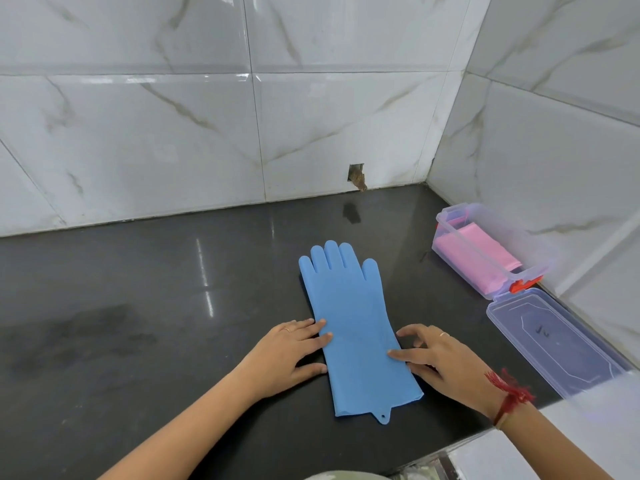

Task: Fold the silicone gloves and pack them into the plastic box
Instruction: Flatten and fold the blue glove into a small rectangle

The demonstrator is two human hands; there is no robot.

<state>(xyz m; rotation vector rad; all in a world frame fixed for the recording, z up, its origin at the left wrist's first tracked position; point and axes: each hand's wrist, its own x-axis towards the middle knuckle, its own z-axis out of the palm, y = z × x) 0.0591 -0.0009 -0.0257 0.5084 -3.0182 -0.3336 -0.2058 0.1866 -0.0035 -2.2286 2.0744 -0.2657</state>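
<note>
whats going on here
A person has a blue silicone glove lying flat, not yet folded, on the dark polished countertop, left hand resting on its left edge, right hand on its right. To the right, the clear plastic box sits open, a folded pink item already inside.

Lid (571, 358) marking unreadable (too small), pink glove (464, 251) partly behind box (509, 237) wall, forearms (180, 420) cropped

It looked like a home kitchen: a glossy black stone worktop (138, 289) ran into a corner of white marble-veined wall tiles (156, 133), one tile chipped.
</note>
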